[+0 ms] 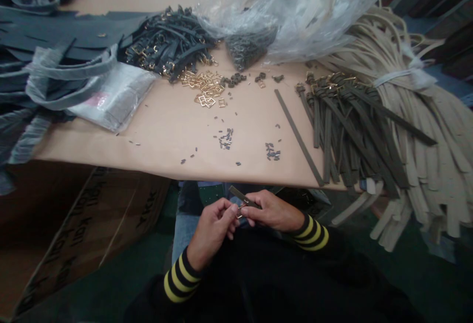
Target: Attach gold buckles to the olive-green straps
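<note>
Over my lap, just below the table's front edge, my two hands meet. My left hand (218, 217) pinches a small gold-coloured metal buckle (240, 211) between thumb and fingers. A short dark olive strap (241, 196) sticks up and leftward out of my right hand (271, 209), whose fingers are closed on it beside the buckle. How the strap joins the buckle is hidden by my fingers. On the table ahead lie a loose olive strap (298, 135), a pile of gold buckles (207, 86) and small dark metal pieces (226, 139).
Finished-looking olive straps with buckles (343, 116) are heaped at the right, beside a bundle of long beige straps (391, 42). Dark buckled straps (170, 42) lie at the back left, near a clear plastic bag (251, 7). A cardboard box (84, 224) stands below the table's left side.
</note>
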Tool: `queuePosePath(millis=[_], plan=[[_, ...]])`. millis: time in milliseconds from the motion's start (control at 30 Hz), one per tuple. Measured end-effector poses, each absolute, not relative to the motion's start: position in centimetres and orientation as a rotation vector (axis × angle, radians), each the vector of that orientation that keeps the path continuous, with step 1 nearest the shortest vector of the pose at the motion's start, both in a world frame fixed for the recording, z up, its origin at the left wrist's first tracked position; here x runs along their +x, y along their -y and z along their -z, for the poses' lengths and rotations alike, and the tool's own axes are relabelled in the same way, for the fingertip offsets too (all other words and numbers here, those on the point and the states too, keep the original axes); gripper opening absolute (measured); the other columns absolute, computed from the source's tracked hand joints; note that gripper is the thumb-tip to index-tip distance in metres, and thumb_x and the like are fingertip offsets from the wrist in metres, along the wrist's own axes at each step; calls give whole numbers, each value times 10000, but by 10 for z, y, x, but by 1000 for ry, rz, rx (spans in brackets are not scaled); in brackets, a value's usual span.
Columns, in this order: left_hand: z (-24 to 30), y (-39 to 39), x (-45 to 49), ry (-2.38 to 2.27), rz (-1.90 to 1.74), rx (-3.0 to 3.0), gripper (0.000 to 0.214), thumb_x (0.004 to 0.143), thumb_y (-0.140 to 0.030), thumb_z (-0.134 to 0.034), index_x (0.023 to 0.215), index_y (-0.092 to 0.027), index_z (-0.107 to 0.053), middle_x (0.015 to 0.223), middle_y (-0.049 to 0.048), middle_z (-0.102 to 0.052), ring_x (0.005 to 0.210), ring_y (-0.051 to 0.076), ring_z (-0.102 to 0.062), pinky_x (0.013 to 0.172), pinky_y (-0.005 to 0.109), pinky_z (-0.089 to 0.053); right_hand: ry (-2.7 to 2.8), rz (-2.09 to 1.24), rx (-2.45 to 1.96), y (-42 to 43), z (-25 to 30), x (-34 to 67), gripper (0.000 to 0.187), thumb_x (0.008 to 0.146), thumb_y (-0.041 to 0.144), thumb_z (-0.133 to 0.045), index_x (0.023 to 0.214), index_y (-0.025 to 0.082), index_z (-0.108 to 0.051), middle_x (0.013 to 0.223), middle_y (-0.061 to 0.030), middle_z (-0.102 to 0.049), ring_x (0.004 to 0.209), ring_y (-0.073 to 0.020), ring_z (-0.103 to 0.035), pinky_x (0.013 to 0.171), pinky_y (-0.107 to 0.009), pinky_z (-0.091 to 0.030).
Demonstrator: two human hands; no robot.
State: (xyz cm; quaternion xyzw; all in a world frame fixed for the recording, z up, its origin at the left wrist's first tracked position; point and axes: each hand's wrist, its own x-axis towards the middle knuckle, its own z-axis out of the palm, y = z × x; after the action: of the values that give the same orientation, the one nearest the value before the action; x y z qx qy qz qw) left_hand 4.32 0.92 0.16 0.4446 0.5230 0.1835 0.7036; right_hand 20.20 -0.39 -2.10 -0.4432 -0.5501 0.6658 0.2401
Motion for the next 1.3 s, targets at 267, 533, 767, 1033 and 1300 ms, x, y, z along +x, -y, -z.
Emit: queuePosePath(millis=[267, 533, 767, 1033, 1300], plan=[[0, -13, 35, -1035, -205, 1077, 256, 714, -387, -516, 685, -140, -458, 467, -91, -373, 309, 10, -306, 297, 138, -271, 1677, -1838, -1205, -1, 9, 207, 208, 780, 229, -474, 606, 118, -501, 498, 47, -468, 430, -39, -358, 433, -155, -281], [-4, -10, 35, -957, -167, 841, 247, 663, -338, -588, 701, -150, -433, 465, -87, -427, 291, -10, -269, 246, 101, -240, 1510, -2014, -1172, 0, 8, 207, 254, 780, 342, -482, 646, 126, -483, 483, 53, -468, 370, -23, -358, 373, -141, -268], [-4, -6, 42, -1035, -194, 834, 205, 678, -296, -560, 686, -167, -400, 432, -108, -399, 268, -13, -245, 230, 87, -216, 1516, -1982, -1197, 0, 12, 204, 358, 791, 436, -433, 616, 127, -475, 480, 42, -460, 376, -26, -342, 370, -147, -260], [-3, -8, 48, -1073, -420, 583, 217, 650, -271, -586, 650, -154, -404, 483, -70, -457, 334, 3, -304, 260, 96, -285, 1493, -1924, -1227, 6, 13, 203, 338, 803, 432, -418, 769, 115, -528, 523, 39, -461, 399, -36, -340, 383, -153, -259], [-4, -9, 45, -1078, -463, 562, 247, 639, -311, -612, 629, -141, -433, 486, -66, -456, 336, 0, -294, 261, 101, -268, 1555, -1872, -1217, 5, 13, 202, 369, 803, 462, -402, 733, 117, -513, 527, 38, -437, 444, -50, -341, 423, -173, -269]])
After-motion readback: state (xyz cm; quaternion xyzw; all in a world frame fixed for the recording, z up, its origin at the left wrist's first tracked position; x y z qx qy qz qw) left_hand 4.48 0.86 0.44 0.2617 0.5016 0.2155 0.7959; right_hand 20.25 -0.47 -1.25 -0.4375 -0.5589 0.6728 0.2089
